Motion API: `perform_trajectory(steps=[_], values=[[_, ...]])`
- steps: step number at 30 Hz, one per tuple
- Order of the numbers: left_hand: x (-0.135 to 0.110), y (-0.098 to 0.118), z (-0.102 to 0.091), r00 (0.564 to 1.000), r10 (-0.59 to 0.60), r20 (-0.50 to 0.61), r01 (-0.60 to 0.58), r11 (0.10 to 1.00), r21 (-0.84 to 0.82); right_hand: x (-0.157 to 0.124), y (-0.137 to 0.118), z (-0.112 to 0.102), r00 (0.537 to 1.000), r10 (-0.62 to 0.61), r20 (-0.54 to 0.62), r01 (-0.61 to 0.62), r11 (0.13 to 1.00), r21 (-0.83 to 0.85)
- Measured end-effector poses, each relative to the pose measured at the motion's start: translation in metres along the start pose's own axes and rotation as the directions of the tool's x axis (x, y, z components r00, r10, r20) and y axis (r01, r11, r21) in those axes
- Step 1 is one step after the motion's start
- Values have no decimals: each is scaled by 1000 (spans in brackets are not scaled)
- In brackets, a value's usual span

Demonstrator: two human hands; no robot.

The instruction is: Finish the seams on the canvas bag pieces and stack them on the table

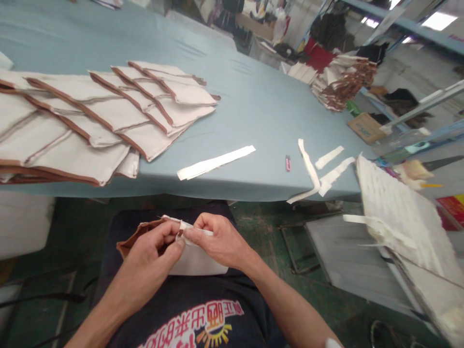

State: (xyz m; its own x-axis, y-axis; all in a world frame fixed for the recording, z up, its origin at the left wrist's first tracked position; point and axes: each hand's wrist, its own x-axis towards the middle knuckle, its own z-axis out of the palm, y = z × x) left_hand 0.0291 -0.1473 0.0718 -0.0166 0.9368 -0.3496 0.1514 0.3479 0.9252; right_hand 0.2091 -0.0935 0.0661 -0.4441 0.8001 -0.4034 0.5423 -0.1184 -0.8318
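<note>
A white fabric piece with brown binding [199, 262] rests on my lap, its brown inner side [136, 237] turned up at the left. My left hand [152, 253] is closed on its upper edge, thumb and fingers pinched together. Opposite it, my right hand [223, 241] pinches a narrow white strip [208, 232] against the same edge. The fingertips of both hands nearly meet there and partly hide how strip and fabric join.
Overlapping white pieces with brown edges [134, 116] lie on the blue-green table [250, 116]. Nearer its front edge are a stack of white strips [217, 162], pink thread snips [288, 163] and loose strips [308, 164]. A board with more strips [402, 208] stands at the right.
</note>
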Motion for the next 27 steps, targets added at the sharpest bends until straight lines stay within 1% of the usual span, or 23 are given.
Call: perform_trajectory(steps=[7,10,13,15,17,19,21,23,27], values=[[-2,2,0,999,42,13,-42,999,7,-1,3,1,1000,-12,25,11,1000,26],[-5,-1,0,995,94,18,-94,995,18,-2,2,1,1000,-21,18,21,1000,5],[-8,-5,-2,987,158,23,-159,984,75,-3,-2,-1,999,-38,5,38,999,-27],[-10,-6,-4,981,191,37,-194,976,101,-4,-5,-5,997,-79,21,80,996,-36],[-12,-3,-6,978,203,51,-207,974,95,-4,-8,-8,985,-167,45,168,985,-34],[-13,0,-8,979,198,51,-201,977,76,-4,-10,-11,961,-271,57,273,962,-24],[-13,1,-9,982,186,33,-188,980,63,-4,-11,-12,939,-340,45,341,940,-17],[-13,0,-9,983,185,15,-185,981,61,-5,-10,-12,934,-357,31,357,934,-12],[-15,-8,-10,981,191,17,-192,980,57,-7,-4,-7,947,-321,14,321,947,15]])
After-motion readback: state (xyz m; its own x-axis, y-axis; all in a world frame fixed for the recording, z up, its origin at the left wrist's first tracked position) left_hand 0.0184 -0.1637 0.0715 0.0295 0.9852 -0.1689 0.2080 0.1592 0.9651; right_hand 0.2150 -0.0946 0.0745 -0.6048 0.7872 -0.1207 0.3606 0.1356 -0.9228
